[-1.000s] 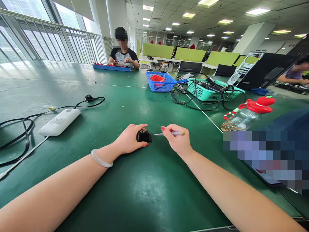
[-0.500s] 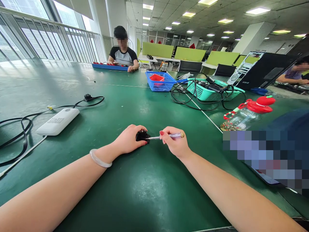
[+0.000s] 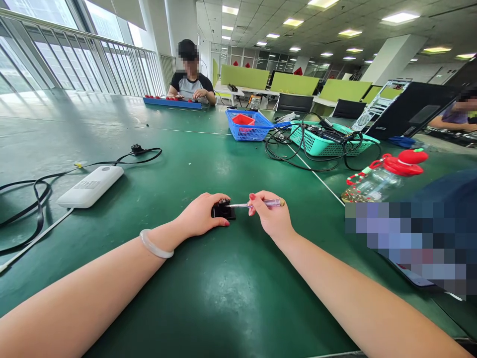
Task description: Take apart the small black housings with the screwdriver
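Note:
On the green table point(image 3: 179, 174) my left hand point(image 3: 199, 215) is closed around a small black block-like part point(image 3: 224, 213), thumb at its near side and fingers at its far side. What kind of part it is I cannot make out. My right hand point(image 3: 271, 215) pinches a screwdriver point(image 3: 274, 203) with a clear purplish handle, held nearly level. Its thin metal shaft points left, and the tip is at the upper part of the black piece; whether it sits in a screw is too small to tell.
To the left lies a white power bank-like box point(image 3: 91, 187) with black cables. Farther off stand a blue basket point(image 3: 249, 132), a teal basket point(image 3: 316, 145) with cables, and a red-lidded bottle point(image 3: 387, 179) at right. A person point(image 3: 192, 82) sits across the table.
The screwdriver's tip has shifted up to the far part of the black piece. The black piece shows more of its flat near side. Across the table, the person's hand has lifted.

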The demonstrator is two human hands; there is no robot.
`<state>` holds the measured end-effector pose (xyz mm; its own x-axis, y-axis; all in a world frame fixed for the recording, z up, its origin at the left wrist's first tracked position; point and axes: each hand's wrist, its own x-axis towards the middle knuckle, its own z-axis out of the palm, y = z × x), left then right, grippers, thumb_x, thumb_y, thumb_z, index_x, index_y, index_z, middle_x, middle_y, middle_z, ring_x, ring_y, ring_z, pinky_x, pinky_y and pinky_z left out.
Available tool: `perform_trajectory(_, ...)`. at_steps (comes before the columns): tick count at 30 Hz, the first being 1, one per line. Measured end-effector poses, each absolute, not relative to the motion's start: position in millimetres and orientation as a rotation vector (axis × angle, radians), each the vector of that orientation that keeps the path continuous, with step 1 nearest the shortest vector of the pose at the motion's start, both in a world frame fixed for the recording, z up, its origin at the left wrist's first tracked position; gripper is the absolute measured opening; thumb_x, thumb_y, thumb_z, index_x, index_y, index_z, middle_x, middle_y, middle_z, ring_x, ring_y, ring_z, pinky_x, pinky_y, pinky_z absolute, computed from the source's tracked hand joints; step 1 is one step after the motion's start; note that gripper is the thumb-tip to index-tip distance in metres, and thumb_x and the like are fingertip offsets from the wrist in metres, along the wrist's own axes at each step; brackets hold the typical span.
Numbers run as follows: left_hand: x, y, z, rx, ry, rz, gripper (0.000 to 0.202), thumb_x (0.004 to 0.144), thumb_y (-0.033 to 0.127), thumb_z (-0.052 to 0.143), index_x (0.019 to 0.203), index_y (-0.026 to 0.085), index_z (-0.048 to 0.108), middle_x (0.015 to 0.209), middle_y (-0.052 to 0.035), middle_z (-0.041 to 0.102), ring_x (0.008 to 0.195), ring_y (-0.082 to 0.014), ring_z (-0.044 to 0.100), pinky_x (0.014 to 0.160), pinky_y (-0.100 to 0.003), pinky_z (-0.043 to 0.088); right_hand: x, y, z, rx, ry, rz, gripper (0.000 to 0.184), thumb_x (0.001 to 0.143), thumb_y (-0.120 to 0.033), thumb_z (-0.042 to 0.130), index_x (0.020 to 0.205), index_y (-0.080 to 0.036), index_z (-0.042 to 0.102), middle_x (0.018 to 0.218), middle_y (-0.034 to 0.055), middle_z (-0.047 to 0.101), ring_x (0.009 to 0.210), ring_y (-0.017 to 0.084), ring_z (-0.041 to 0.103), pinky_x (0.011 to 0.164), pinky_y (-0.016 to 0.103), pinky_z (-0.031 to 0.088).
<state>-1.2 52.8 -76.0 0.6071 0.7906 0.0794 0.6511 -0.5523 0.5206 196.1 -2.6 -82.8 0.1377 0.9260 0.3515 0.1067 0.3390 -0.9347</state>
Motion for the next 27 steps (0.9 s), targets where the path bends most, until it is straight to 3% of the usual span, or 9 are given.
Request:
perform_trajectory(7, -2, 51, -78, 2.335, 1.132, 0.476, 0.078, 0.070, 0.043, 0.071, 0.140, 0.028, 0.039, 0.110, -0.0060, 0.066, 0.106, -0.0266, 0.057, 0.094, -0.043, 0.046, 200, -3, -78, -1.180, -1.203, 0.599, 0.039, 0.081, -0.054, 0.061, 0.062, -0.020, 0.061, 0.051, -0.0023, 0.053, 0.051, 0.012, 0.052, 0.055, 0.027, 0.043)
perform_trajectory(12, -2, 50, -77, 2.372, 1.092, 0.475, 0.066, 0.073, 0.040, 0.066, 0.135, 0.028, 0.046, 0.110, -0.0045, 0.067, 0.104, -0.0259, 0.058, 0.093, -0.043, 0.047, 201, -2, -78, -1.233, -1.204, 0.658, 0.045, 0.082, -0.058, 0.058, 0.058, -0.020, 0.057, 0.045, -0.0034, 0.049, 0.044, 0.011, 0.049, 0.048, 0.025, 0.040)
perform_trajectory(17, -2, 51, -75, 2.423, 1.052, 0.428, 0.043, 0.076, 0.040, 0.064, 0.117, 0.028, 0.062, 0.108, -0.0030, 0.069, 0.102, -0.0253, 0.058, 0.091, -0.041, 0.048, 196, -4, -78, -1.328, -1.450, 0.646, 0.043, 0.085, -0.053, 0.055, 0.058, -0.020, 0.056, 0.046, -0.0034, 0.049, 0.046, 0.011, 0.046, 0.049, 0.025, 0.036)
perform_trajectory(23, -2, 52, -78, 2.424, 1.044, 0.443, 0.043, 0.074, 0.040, 0.068, 0.116, 0.029, 0.062, 0.107, -0.0027, 0.069, 0.103, -0.0246, 0.057, 0.093, -0.040, 0.047, 192, -11, -73, -1.277, -1.722, 0.396, 0.038, 0.089, -0.041, 0.053, 0.057, -0.021, 0.052, 0.053, -0.0026, 0.051, 0.055, 0.012, 0.048, 0.057, 0.026, 0.036)
perform_trajectory(27, -1, 52, -78, 2.450, 1.063, 0.444, 0.043, 0.075, 0.041, 0.068, 0.115, 0.029, 0.063, 0.108, -0.0032, 0.069, 0.102, -0.0251, 0.058, 0.092, -0.041, 0.048, 190, -16, -71, -1.266, -1.743, 0.236, 0.037, 0.088, -0.042, 0.054, 0.058, -0.022, 0.055, 0.055, -0.0007, 0.057, 0.059, 0.014, 0.052, 0.060, 0.027, 0.038)
